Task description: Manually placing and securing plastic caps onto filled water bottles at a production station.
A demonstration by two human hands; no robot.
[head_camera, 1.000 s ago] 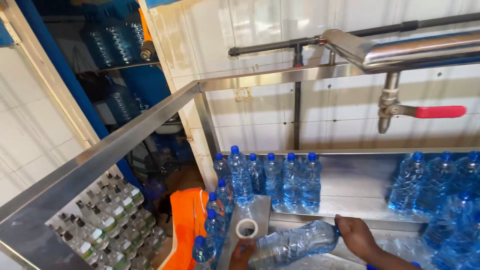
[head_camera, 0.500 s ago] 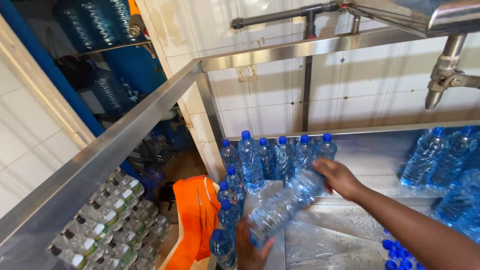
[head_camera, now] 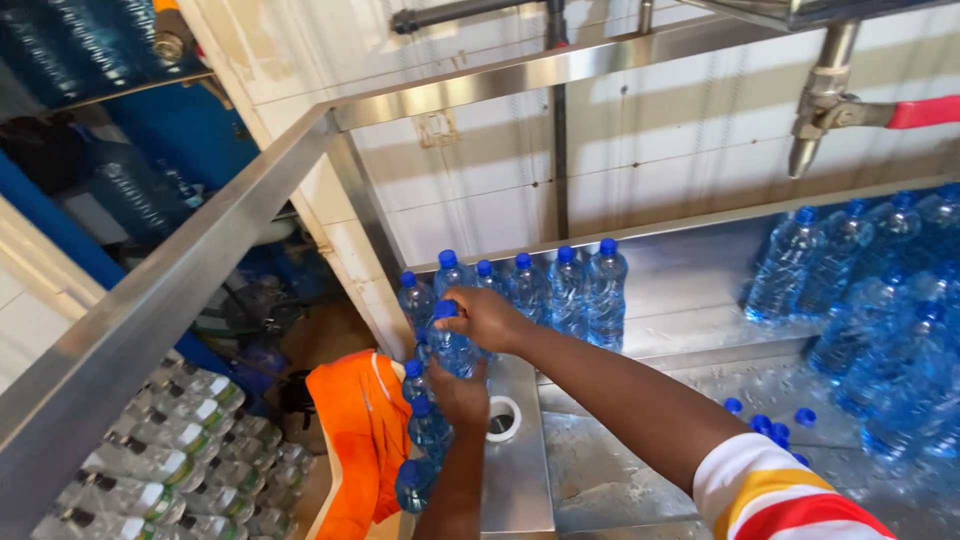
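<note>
My right hand (head_camera: 487,318) grips the top of a clear water bottle with a blue cap (head_camera: 450,350), held upright at the left end of the steel table (head_camera: 600,470). My left hand (head_camera: 460,395) is under the bottle, against its lower part. Just behind it, a row of capped bottles (head_camera: 565,290) stands along the back wall. More bottles (head_camera: 425,425) line the table's left edge in front of my hands.
A white ring (head_camera: 503,418) lies on the table beside my left hand. Many bottles (head_camera: 880,320) crowd the right side, with loose blue caps (head_camera: 770,425) near them. A red-handled tap (head_camera: 830,110) hangs above. An orange cloth (head_camera: 365,430) and stacked bottles (head_camera: 170,450) are down to the left, beyond a steel rail (head_camera: 180,270).
The bottle lay tilted in my hands near the front. It has moved away to the back left corner and now stands upright, with my right hand on its top.
</note>
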